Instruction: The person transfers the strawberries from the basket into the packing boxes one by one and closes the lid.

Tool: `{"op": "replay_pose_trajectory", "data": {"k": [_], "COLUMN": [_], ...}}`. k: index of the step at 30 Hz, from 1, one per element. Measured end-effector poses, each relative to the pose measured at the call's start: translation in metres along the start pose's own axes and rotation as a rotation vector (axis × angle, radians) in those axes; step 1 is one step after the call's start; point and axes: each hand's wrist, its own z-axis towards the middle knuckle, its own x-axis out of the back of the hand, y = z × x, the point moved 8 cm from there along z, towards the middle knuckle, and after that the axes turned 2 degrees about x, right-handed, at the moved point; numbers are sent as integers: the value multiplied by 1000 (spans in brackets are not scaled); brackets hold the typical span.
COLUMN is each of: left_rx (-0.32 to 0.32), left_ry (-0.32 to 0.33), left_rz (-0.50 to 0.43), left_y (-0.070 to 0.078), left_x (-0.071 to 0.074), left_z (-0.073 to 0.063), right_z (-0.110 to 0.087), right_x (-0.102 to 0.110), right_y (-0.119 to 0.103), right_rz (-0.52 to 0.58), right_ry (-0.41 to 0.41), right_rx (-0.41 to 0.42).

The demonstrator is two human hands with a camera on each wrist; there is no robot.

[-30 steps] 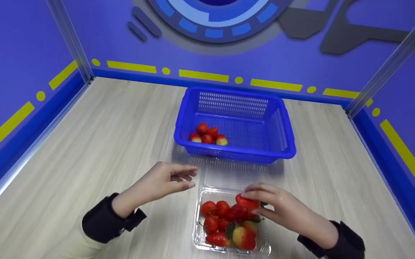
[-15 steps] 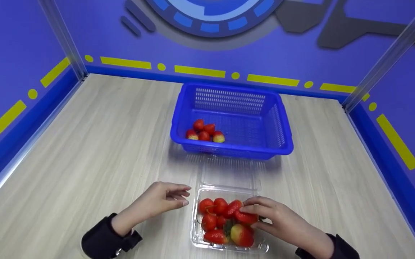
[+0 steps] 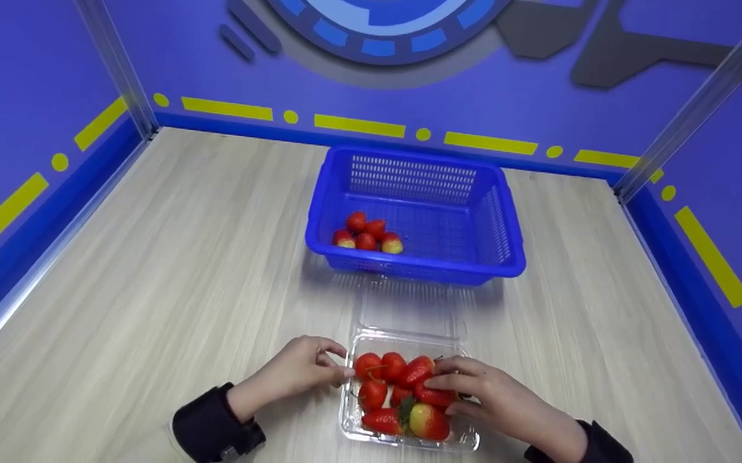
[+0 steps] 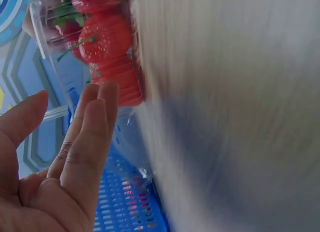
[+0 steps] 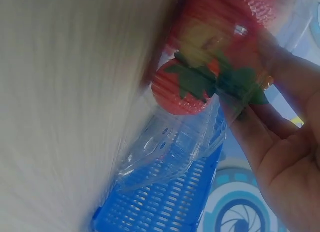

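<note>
A clear plastic clamshell box (image 3: pixel 348 418) holds several red strawberries and small round red fruits with thin stems. Inside its right part, my right hand (image 3: pixel 493 392) has its fingers and thumb about a strawberry (image 3: pixel 434 393), whose green leaves (image 5: pixel 235 85) show in the right wrist view. A pale-and-red strawberry (image 3: pixel 429 421) lies just in front of it. My left hand (image 3: pixel 300 370) is at the box's left wall, fingertips by the rim; whether they touch it is unclear. In the left wrist view its fingers (image 4: pixel 90 137) are extended, with nothing held.
Behind the box, its transparent lid (image 3: pixel 409 308) lies folded back toward a blue perforated basket (image 3: pixel 416 263). Several strawberries (image 3: pixel 366 241) sit in the basket's front left corner. Blue printed panels (image 3: pixel 371 90) enclose the wooden tabletop (image 3: pixel 204 225) at the back and sides.
My right hand has lowered the strawberry further into the box, toward the near side. My left hand has come down and right to the box's left edge. The basket's fruit is unchanged.
</note>
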Motion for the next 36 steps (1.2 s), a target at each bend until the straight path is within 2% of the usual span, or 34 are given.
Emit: {"op": "replay_pose_trajectory", "data": {"k": [6,9,19,26,30,33,36], "left_rx": [23,51,97,83,90,67,23], "left_ry": [-34,-54,-52,-47,-44,-43,-37], "left_rz": [-30,-72,-117,-114,-119,-83,-2], "left_y": [-1,-5,-8,-4,-5,-4,-1], "left_x": [-9,-12,-13,-9,-10,-10,-8], "left_z": [8,8,7,11,11,10,8], "right_z": [1,1,9,10,10,10,10], "right_x": [-2,-4,-12,-10,-7,-5,-3], "right_y": [0,-2,-1,3,0,-2,-2], "right_rz": [-54,-73,-90,-74,-93,-115,-114], "right_ry": [-17,-23,-92,-134,-117,-114,-162], "right_rx": [18,24,-43,-94,-72,-57,-82]}}
